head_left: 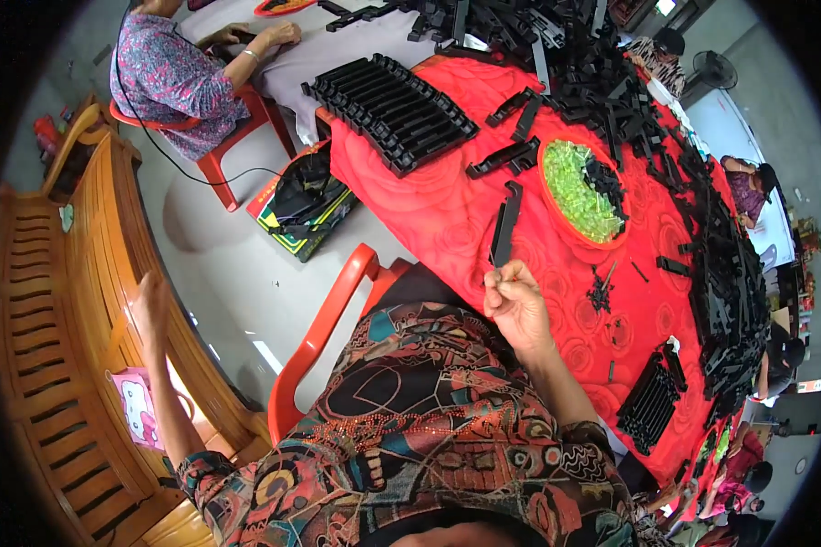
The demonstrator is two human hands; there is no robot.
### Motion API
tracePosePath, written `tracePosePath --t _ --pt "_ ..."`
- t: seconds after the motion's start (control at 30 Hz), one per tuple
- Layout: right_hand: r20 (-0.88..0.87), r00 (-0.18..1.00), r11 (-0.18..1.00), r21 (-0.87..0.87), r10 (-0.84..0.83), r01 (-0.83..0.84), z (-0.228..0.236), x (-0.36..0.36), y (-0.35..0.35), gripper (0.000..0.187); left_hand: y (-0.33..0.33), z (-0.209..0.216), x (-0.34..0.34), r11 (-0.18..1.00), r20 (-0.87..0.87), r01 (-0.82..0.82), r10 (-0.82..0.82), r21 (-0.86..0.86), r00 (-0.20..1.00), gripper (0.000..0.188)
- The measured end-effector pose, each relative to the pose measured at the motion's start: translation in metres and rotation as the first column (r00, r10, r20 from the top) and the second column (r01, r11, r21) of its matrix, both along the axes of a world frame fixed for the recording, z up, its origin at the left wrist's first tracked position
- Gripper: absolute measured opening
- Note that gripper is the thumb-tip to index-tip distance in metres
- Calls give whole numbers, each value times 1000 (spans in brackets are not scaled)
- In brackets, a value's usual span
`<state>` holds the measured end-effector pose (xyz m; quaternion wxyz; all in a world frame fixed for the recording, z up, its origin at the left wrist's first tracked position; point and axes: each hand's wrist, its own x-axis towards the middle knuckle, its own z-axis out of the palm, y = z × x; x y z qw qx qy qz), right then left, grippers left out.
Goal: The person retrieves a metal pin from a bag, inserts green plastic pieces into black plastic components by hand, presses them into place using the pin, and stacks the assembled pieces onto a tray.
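My right hand [520,305] is raised over the near edge of the red-covered table, thumb and fingertips pinched together. What sits in the pinch is too small to make out. Just beyond those fingertips a long black plastic part [504,226] lies on the cloth, its near end right by them. Stretched out to the left, my left hand [149,305] is beside the wooden bench, fingers extended, with nothing visible in it. An orange-rimmed oval tray [545,187] with light green bits [570,178] and small black pieces [604,187] stands past my right hand.
A row of black parts [392,114] lies at the table's left, with a large heap [602,82] behind. A smaller stack [649,406] lies at right. A red chair [315,333], wooden bench [55,365], pink bag [137,406] and a box [306,205] stand left. Another person [178,82] sits far left.
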<state>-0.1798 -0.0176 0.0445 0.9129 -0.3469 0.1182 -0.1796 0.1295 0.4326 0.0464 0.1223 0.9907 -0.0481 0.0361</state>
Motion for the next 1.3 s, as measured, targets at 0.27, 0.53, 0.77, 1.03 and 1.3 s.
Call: tracePosePath --t 0.27,0.53,0.77,1.03,1.3 --pt "-88 995 999 6 49 -49 -7 -2 4 22 -283 14 -63 116 335 962 -921 -248 198 25" --pt "-255 510 -13 -885 -821 -464 -9 25 -33 69 -419 -28 -108 31 365 964 -922 -265 130 17" --pt "-216 622 173 -976 -753 -129 -34 21 -72 20 -399 -37 -116 130 192 753 -926 -645 324 22" --pt "-253 857 515 -857 -449 16 9 -3 -36 12 -403 -33 -147 -20 6 -308 -999 -951 48 38" --pt "1 814 45 -998 -581 34 46 -4 -15 22 -395 -17 -163 -170 136 -384 -984 -908 113 31"
